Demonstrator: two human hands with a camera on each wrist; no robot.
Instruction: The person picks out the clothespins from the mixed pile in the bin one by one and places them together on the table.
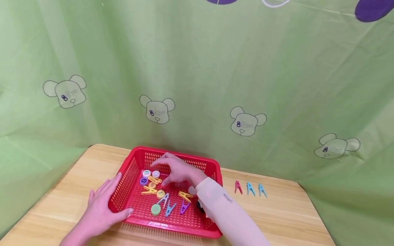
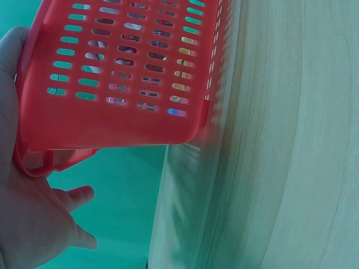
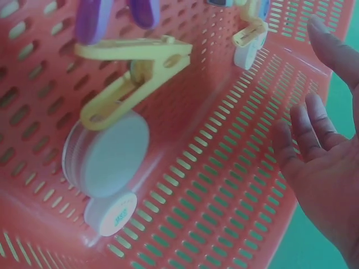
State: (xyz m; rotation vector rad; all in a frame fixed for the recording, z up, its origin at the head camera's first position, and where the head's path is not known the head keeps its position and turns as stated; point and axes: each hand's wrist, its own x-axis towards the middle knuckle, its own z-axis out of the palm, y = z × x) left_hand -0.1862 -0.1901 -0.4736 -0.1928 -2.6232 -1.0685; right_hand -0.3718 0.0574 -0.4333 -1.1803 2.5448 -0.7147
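Note:
A red plastic basket (image 1: 172, 228) holds clothespins and bottle caps. My left hand (image 1: 101, 208) rests against its left rim, with the thumb reaching over the front left corner; in the left wrist view the rim lies along the palm. My right hand (image 1: 178, 169) hovers inside the basket towards the back, fingers spread and holding nothing. Near those fingers are white caps, a purple cap (image 1: 143, 181) and a yellow clothespin (image 1: 155, 179). Farther forward lie a green cap (image 1: 155, 209), a blue clothespin (image 1: 170, 208) and a purple clothespin (image 1: 184, 207). In the right wrist view, another yellow clothespin (image 3: 134, 75) leans on a white lid (image 3: 115, 157).
A red clothespin (image 1: 238, 187) and two blue clothespins (image 1: 250, 188) lie in a row on the wooden table (image 1: 286, 212), right of the basket. A green curtain (image 1: 197, 68) with printed bear faces hangs behind the table and at both sides.

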